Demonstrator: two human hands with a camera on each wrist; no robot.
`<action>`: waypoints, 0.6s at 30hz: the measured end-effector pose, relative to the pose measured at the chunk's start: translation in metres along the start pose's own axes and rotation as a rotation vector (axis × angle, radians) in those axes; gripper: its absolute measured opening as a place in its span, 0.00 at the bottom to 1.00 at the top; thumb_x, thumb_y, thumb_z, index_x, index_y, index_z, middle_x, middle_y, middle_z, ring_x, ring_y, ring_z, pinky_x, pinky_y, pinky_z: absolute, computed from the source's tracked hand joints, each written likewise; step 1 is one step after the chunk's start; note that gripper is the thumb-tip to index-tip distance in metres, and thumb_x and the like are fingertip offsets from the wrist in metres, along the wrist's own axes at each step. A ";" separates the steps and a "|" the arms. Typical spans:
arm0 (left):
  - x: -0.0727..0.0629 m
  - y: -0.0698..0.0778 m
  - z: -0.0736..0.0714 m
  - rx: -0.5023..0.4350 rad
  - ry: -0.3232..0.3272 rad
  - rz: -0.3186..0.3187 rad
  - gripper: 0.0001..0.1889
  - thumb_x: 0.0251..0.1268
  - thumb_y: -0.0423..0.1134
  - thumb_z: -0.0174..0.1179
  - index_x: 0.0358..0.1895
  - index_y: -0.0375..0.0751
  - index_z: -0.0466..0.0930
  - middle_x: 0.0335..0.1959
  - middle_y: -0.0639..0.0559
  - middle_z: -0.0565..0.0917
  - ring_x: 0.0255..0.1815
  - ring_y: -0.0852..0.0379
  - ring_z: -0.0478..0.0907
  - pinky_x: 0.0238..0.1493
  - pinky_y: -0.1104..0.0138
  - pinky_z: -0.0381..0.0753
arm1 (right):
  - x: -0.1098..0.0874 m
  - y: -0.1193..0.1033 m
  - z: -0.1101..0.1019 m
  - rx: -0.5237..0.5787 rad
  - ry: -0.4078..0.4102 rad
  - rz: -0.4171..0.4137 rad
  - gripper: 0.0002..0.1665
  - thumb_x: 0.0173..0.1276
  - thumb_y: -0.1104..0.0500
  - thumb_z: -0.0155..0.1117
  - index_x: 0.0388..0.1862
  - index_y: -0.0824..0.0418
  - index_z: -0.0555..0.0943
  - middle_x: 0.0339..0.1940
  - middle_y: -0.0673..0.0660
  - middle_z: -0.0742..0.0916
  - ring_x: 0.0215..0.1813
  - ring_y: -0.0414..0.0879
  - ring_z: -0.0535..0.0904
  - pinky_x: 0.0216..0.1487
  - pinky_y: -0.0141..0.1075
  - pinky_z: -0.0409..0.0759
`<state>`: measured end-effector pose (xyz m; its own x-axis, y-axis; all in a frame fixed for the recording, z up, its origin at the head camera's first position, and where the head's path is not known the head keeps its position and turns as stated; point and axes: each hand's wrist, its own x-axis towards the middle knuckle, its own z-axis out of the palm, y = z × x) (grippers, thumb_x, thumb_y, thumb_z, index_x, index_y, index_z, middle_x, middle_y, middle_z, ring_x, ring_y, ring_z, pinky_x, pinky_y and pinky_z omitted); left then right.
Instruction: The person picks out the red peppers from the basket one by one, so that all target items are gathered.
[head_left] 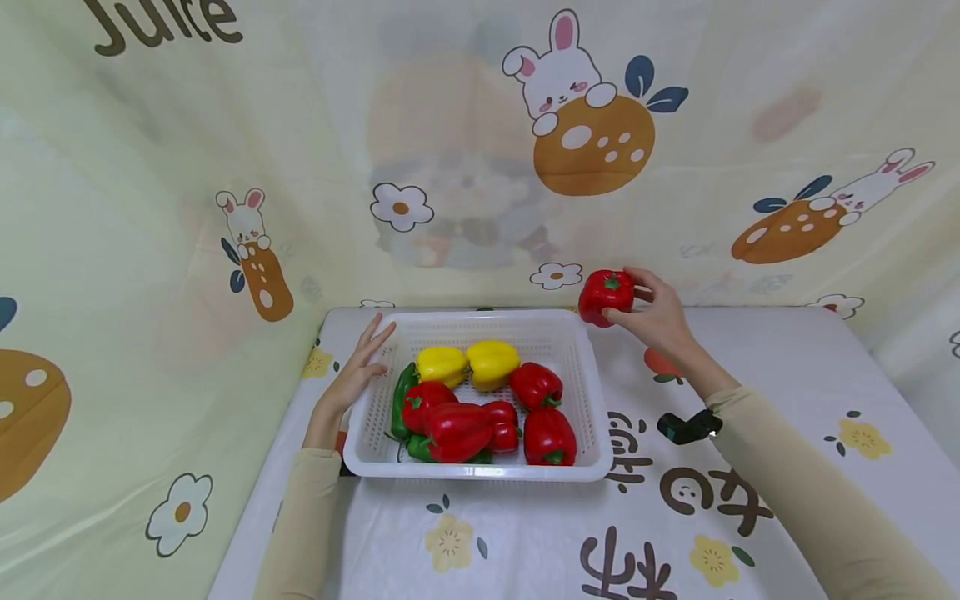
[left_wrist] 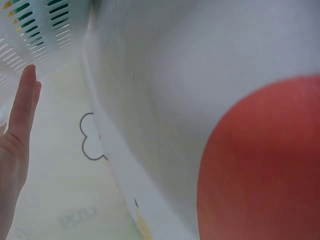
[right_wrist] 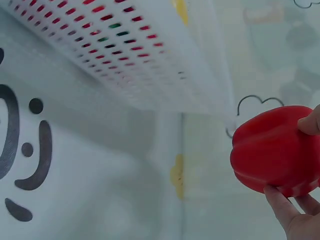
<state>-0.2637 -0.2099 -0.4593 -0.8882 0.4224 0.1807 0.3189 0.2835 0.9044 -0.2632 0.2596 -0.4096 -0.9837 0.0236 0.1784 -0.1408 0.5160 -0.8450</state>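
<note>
I log one red pepper (head_left: 606, 296) grasped in my right hand (head_left: 654, 317), just beyond the basket's (head_left: 588, 392) far right corner, stem up. My left hand (head_left: 360, 371), fingers straight and holding nothing, rests against the basket's left wall; the right is nearer.

A glossy red bell pepper (head_left: 606, 295) with a short green stem on top is up off the tabletop (head_left: 787, 392), gripped by the right hand (head_left: 654, 317), just past the far right corner of the white perforated basket (head_left: 592, 392). In the right wrist view its lobed, shiny body lies on its side, fingers (right_wrist: 280, 207) curled beneath it. The left hand (head_left: 358, 367) rests flat with straight fingers against the basket's left rim.
</note>
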 end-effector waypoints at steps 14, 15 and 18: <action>0.000 -0.003 0.000 -0.019 0.005 -0.021 0.33 0.61 0.18 0.44 0.73 0.24 0.55 0.80 0.34 0.36 0.79 0.36 0.31 0.71 0.36 0.35 | -0.003 0.035 -0.004 -0.030 0.037 0.053 0.47 0.62 0.60 0.70 0.77 0.64 0.58 0.73 0.69 0.67 0.68 0.68 0.63 0.55 0.62 0.75; 0.000 -0.003 -0.001 -0.016 0.004 -0.019 0.33 0.61 0.18 0.44 0.73 0.24 0.55 0.80 0.34 0.36 0.79 0.36 0.31 0.71 0.36 0.35 | -0.003 0.037 -0.005 -0.034 0.040 0.065 0.48 0.62 0.60 0.70 0.77 0.64 0.57 0.73 0.69 0.67 0.69 0.69 0.63 0.56 0.63 0.75; 0.000 -0.003 -0.001 -0.017 0.003 -0.015 0.33 0.61 0.18 0.44 0.73 0.25 0.55 0.80 0.34 0.37 0.79 0.37 0.31 0.71 0.37 0.35 | -0.004 0.047 -0.006 -0.050 0.050 0.103 0.48 0.62 0.60 0.70 0.77 0.63 0.56 0.73 0.69 0.66 0.69 0.69 0.62 0.56 0.63 0.75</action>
<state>-0.2650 -0.2115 -0.4614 -0.8938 0.4154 0.1688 0.3001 0.2746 0.9135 -0.2653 0.2893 -0.4468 -0.9856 0.1208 0.1180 -0.0323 0.5507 -0.8341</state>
